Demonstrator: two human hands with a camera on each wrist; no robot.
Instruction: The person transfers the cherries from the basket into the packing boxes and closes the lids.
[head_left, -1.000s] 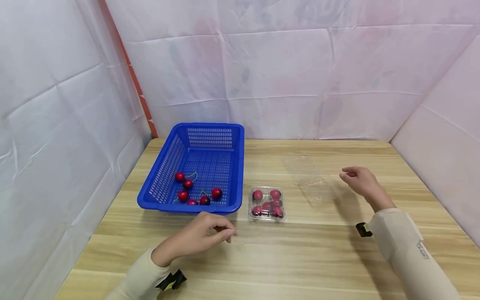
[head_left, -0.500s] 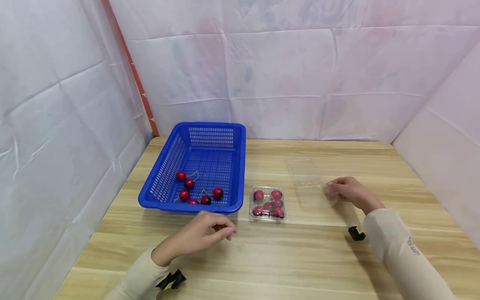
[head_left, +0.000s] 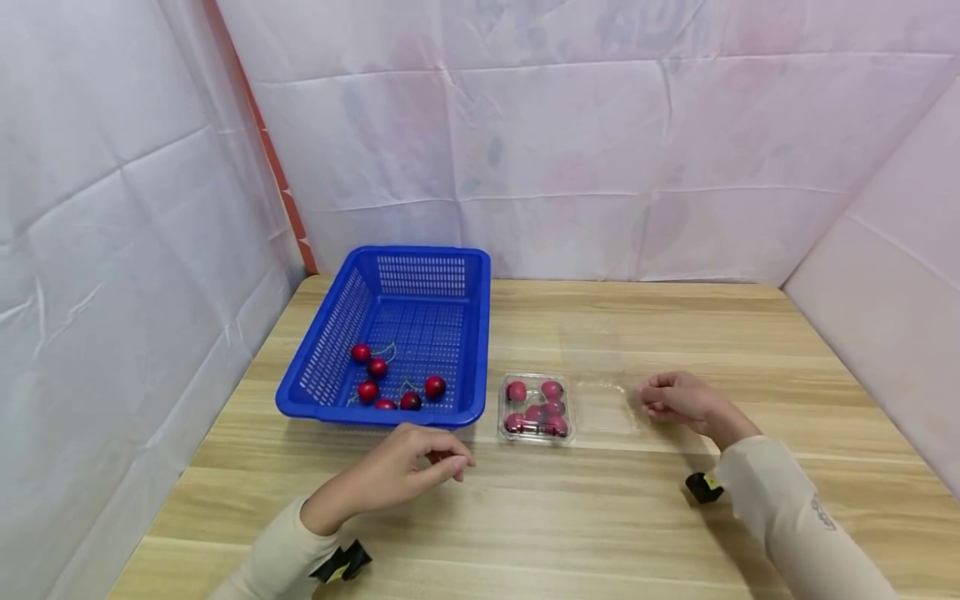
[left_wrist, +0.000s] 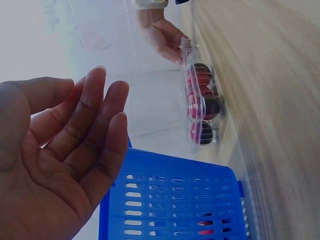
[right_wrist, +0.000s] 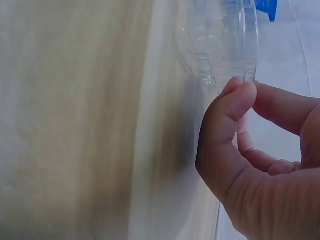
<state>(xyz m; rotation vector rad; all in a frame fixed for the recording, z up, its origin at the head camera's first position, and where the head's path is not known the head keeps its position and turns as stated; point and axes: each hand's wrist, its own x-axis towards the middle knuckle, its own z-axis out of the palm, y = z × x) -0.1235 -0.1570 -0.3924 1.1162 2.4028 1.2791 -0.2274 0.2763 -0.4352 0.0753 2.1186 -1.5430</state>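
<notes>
With thumb and fingertips my right hand (head_left: 686,404) pinches the edge of a clear plastic clamshell box (head_left: 606,406). In the right wrist view the thumb and a finger meet on the rim of this clear box (right_wrist: 222,45). Its lid stands folded back, faint against the wood. Just left of it sits a second clear box (head_left: 536,408), shut, with several red cherries inside. My left hand (head_left: 405,471) holds nothing; its fingers are loosely bent in front of the blue basket (head_left: 300,408). The left wrist view shows this left hand (left_wrist: 70,145) with its palm bare.
Several red cherries (head_left: 377,367), some with green stems, lie in the front part of the basket. The wooden table (head_left: 525,533) meets pale cloth walls (head_left: 540,150) at the back and both sides.
My right hand has moved left and nearer, taken hold of the clear box's edge, and turned it square beside the filled box. My left hand has stayed put.
</notes>
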